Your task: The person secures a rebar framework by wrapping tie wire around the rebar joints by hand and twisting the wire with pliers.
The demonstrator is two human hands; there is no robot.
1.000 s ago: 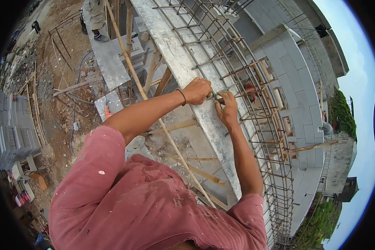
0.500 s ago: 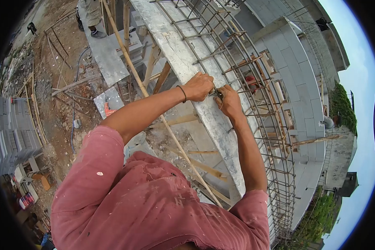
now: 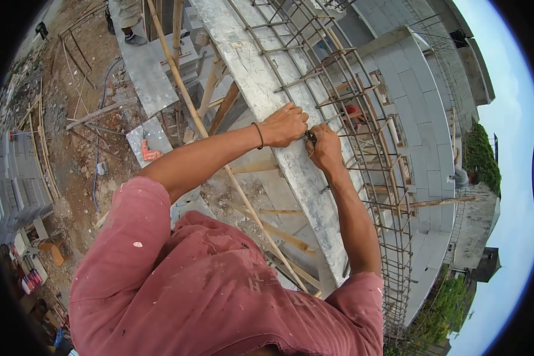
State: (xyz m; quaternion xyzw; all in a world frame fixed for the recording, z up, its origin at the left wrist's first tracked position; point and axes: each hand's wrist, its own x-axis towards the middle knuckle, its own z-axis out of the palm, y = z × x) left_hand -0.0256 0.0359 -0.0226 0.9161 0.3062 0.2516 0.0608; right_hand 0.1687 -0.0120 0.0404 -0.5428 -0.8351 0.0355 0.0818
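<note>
My left hand [image 3: 285, 124], with a dark band at its wrist, is closed above the pale, stained plank [image 3: 261, 77]. Its fingers curl around something I cannot make out. Right beside it, my right hand [image 3: 326, 148] is closed on a small dark piece [image 3: 309, 136] that looks like metal. Most of that piece is hidden by the fingers. Both hands nearly touch, at the edge of a cage of steel reinforcing bars [image 3: 344, 77] running lengthwise along the plank.
A long bamboo pole [image 3: 184, 89] slants past my left arm. Below are wooden props [image 3: 224, 108], a grey board [image 3: 142, 65] where another person's foot [image 3: 135, 40] stands, and an orange tool [image 3: 150, 152]. A grey block wall [image 3: 421, 118] rises beyond the bars.
The view has shifted slightly. My left hand's fingers have turned a little, and both hands stay close together over the plank. The small dark piece is more covered now.
</note>
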